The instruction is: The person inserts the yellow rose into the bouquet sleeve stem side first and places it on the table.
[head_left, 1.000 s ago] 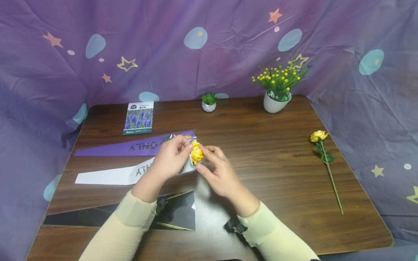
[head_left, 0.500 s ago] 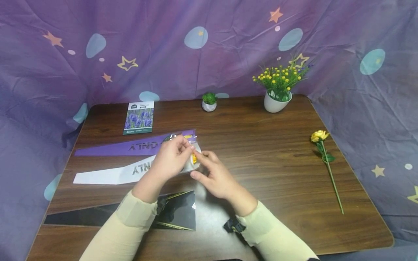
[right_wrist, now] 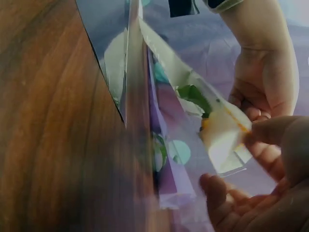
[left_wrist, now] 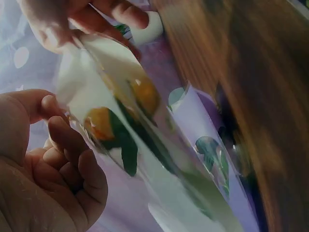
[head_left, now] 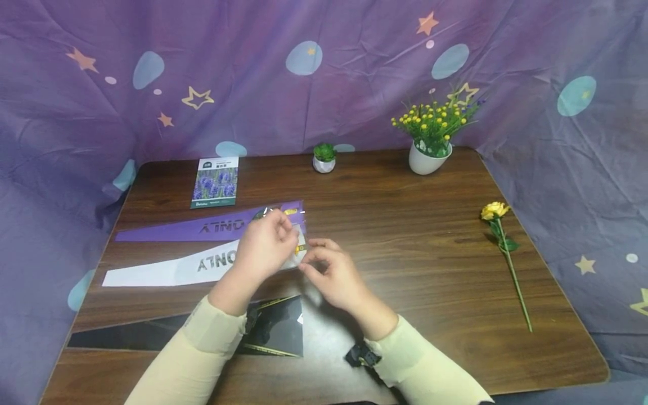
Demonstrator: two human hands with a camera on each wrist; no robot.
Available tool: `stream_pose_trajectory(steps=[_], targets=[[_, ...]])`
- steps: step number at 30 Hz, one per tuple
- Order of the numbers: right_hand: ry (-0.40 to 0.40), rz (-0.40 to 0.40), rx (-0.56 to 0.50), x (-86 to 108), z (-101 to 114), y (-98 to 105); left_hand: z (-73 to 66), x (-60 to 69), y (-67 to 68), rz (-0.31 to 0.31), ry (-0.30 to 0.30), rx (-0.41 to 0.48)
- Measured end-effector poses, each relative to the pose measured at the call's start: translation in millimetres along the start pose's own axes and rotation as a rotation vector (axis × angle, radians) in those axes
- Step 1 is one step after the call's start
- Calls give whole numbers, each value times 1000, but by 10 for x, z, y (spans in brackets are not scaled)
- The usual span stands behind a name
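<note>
A white flower sleeve (head_left: 167, 272) with ONLY lettering and a clear side lies under my hands; a yellow rose (left_wrist: 145, 94) with green leaves shows inside it. In the head view, my left hand (head_left: 267, 242) pinches one edge of the sleeve's mouth. My right hand (head_left: 336, 275) holds the mouth's near edge between thumb and index finger, its other fingers apart from it. The rose's stem is hidden in the head view. Behind lies a purple sleeve (head_left: 167, 229), with a flower inside near its mouth.
A black sleeve (head_left: 275, 332) lies in front. One yellow rose (head_left: 495, 211) with a bare stem lies at the right. Along the back stand a lavender-picture packet (head_left: 215, 183), a small succulent pot (head_left: 324, 164) and a white pot (head_left: 429, 160) of yellow flowers.
The yellow rose has sunk from the sleeve's mouth down inside it. The white sleeve has slid left a little. My right hand has moved from the blossom to the sleeve's edge.
</note>
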State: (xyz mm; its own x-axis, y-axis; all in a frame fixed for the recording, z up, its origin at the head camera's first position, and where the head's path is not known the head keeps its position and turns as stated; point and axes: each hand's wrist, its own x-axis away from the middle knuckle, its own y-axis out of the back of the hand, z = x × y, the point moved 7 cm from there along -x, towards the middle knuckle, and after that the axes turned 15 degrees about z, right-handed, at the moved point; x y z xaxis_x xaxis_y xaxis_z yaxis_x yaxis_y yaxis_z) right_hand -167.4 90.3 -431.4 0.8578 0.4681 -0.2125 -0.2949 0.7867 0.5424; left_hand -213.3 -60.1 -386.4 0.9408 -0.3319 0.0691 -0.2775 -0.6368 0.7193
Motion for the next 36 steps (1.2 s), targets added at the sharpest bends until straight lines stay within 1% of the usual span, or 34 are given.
stream_pose_trajectory(steps=[3, 5, 8, 11, 14, 16, 17, 19, 21, 23, 27, 30, 34, 36], targets=[[-75, 68, 20, -4, -64, -74, 16, -14, -45, 20, 10, -33], [-132, 114, 47, -3, -128, -119, 35, -21, -72, 41, 17, -39], [-207, 193, 106, 3, -230, -183, 83, -23, -105, 94, 26, -43], [-265, 285, 137, 17, -339, -254, 166, -13, -158, 190, 42, -103], [-299, 360, 102, 27, -406, -315, 267, 24, -244, 315, 64, -212], [-299, 367, 70, 16, -420, -333, 332, 57, -304, 377, 81, -285], [-297, 358, 53, 5, -419, -333, 361, 71, -331, 397, 88, -313], [-279, 328, 22, -20, -419, -329, 404, 91, -374, 409, 101, -349], [-259, 301, 1, -47, -419, -323, 440, 97, -411, 402, 109, -374], [-247, 286, -16, -67, -419, -321, 456, 91, -441, 391, 104, -392], [-246, 291, -19, -77, -421, -321, 469, 75, -488, 385, 78, -414], [-244, 295, -19, -72, -423, -319, 472, 70, -499, 379, 57, -417], [-248, 289, -17, -76, -446, -307, 475, 78, -498, 371, 48, -407], [-256, 290, -10, -79, -468, -303, 488, 87, -503, 373, 53, -398]])
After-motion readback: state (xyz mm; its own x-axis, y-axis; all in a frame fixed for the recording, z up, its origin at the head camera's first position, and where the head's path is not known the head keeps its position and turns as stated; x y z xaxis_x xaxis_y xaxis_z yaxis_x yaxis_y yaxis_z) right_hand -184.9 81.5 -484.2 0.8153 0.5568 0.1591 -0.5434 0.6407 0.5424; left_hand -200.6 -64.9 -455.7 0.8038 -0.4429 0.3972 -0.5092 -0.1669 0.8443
